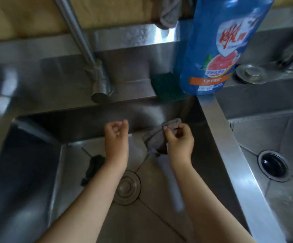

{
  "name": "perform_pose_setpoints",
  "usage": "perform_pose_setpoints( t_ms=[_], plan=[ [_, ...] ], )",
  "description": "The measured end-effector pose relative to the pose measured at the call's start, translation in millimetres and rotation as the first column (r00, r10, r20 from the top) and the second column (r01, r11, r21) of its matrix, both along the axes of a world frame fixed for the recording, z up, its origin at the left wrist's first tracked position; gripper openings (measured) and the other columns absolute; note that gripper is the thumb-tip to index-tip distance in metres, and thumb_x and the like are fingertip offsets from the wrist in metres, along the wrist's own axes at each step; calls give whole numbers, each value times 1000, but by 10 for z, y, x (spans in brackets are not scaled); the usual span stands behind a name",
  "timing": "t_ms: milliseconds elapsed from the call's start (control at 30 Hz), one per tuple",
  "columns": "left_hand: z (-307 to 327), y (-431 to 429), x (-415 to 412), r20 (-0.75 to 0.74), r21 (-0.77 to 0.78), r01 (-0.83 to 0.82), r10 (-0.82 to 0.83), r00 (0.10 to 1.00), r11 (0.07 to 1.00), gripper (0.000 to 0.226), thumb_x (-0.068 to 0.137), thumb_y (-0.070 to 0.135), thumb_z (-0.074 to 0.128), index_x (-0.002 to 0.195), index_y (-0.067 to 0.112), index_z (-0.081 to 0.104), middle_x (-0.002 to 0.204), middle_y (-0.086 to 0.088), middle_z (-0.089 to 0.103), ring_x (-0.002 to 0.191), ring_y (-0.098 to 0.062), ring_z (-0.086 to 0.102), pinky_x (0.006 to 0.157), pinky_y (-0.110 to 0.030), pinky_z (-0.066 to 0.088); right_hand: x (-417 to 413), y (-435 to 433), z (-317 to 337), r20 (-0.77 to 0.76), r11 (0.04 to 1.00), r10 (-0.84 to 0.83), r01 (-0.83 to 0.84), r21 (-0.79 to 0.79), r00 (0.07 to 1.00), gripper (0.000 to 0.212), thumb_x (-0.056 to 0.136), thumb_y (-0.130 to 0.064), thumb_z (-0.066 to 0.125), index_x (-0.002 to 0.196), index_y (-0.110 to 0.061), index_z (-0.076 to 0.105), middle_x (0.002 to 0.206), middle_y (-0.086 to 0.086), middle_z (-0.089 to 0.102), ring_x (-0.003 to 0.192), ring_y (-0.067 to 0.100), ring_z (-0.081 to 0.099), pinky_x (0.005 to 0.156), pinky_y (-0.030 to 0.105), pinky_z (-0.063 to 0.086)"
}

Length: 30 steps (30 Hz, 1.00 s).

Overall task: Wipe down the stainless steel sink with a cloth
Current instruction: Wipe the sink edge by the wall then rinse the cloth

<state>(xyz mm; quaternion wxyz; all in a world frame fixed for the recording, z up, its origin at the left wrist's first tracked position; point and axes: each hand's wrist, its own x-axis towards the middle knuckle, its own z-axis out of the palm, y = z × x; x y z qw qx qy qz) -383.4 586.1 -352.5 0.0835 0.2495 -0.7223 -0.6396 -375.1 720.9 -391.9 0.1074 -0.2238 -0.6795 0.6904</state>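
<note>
Right fingers pinching one cloth, two basins

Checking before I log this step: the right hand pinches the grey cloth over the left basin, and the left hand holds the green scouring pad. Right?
Not quite. In the head view the left hand is curled and holds nothing; the green scouring pad lies on the back ledge. The right hand does pinch the grey cloth over the left basin.

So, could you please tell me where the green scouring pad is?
In the head view the pad lies on the back ledge of the sink, right of centre, between the faucet base and the blue bottle.
</note>
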Motion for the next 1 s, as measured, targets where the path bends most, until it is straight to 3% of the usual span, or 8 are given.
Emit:
perform_pose_setpoints(
  t_ms=[167,300,367,500,700,867,1000],
  plan=[
    [424,-81,504,-36,25,50,-49,998,998,6,92,25,51,87,26,47,92,4,56,94,-15,56,90,-36,46,233,-22,483,-66,994,42,-35,102,997,25,81,-16,69,75,-30,50,96,13,57,80,11,55,69,11,44],
    [769,-147,872,-80,41,37,-34,996,998,6,92,23,50,88,26,47,93,6,56,94,-13,56,93,-36,45,436,22,769,-100,985,121,-107,132,988,24,80,-19,69,79,-34,51,105,14,60,90,17,62,80,27,51],
    [945,-194,1049,-109,35,22,-19,994,999,5,92,21,51,89,24,48,93,5,57,94,-12,56,93,-37,45,538,45,911,-106,980,133,-115,160,985,23,80,-20,70,81,-34,52,106,13,61,89,15,63,78,21,51],
    [1252,-360,1377,-157,-1,22,-22,987,1000,5,92,19,52,92,23,49,95,4,57,96,-14,56,96,-40,45,740,64,1210,-180,973,134,-95,209,975,24,80,-17,70,79,-36,55,97,7,64,76,-3,60,62,3,42],
    [1642,-616,1814,-251,-37,12,-21,968,999,12,92,18,53,89,28,48,96,4,56,96,-14,56,96,-40,45,1159,19,1742,-318,975,201,-156,161,926,21,78,-17,68,78,-36,59,76,-21,66,69,-9,60,61,6,44],
    [1874,-769,2308,-305,-22,22,-28,952,1000,12,91,17,53,91,28,48,94,7,55,90,-4,55,92,-32,45,1520,-113,2141,-382,973,224,-186,135,896,20,79,-16,66,75,-35,59,72,-20,66,71,-4,61,63,10,46],
    [2050,-903,2668,-317,14,-33,36,948,999,14,91,14,53,89,27,48,94,6,55,97,-14,56,96,-39,45,1821,-223,2389,-405,962,272,-237,134,873,24,79,-19,66,74,-41,60,76,-15,65,73,-2,62,64,11,47]
  ],
)
